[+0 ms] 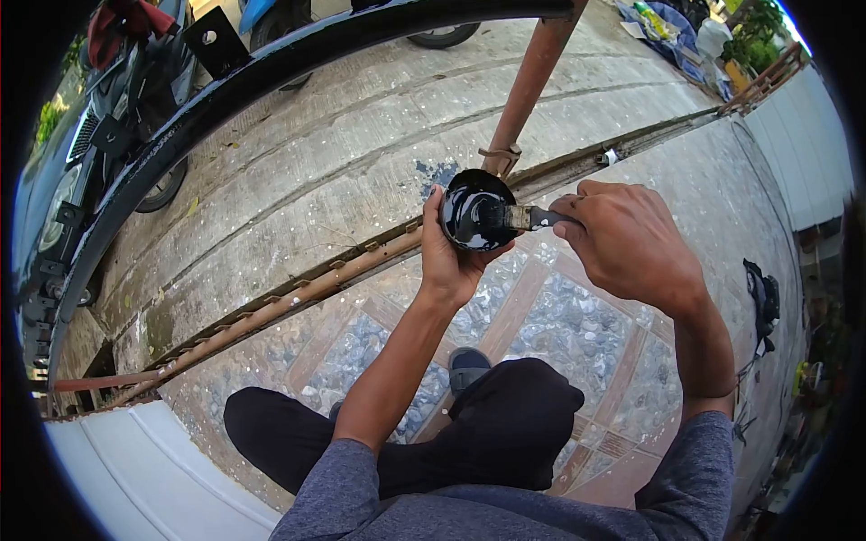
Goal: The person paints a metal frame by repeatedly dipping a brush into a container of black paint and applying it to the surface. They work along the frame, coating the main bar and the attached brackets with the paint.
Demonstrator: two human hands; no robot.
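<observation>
A round container (471, 236) of glossy black paint rests in my left hand (448, 266), whose fingers wrap round its sides. My right hand (631, 236) grips the dark handle of a paintbrush (520, 217) from the right. The brush's bristles are inside the container, touching the black paint. Above and to the left, a black curved metal bar (271, 68) with bracket plates arches across the view. A reddish-brown post (532, 81) rises just behind the container.
A brown metal rail (307, 295) runs diagonally across the ground beyond my knees. Parked motorbikes (135, 108) stand at the upper left. White panels (162, 469) lie at the lower left. A black item (764, 302) is on the floor at right.
</observation>
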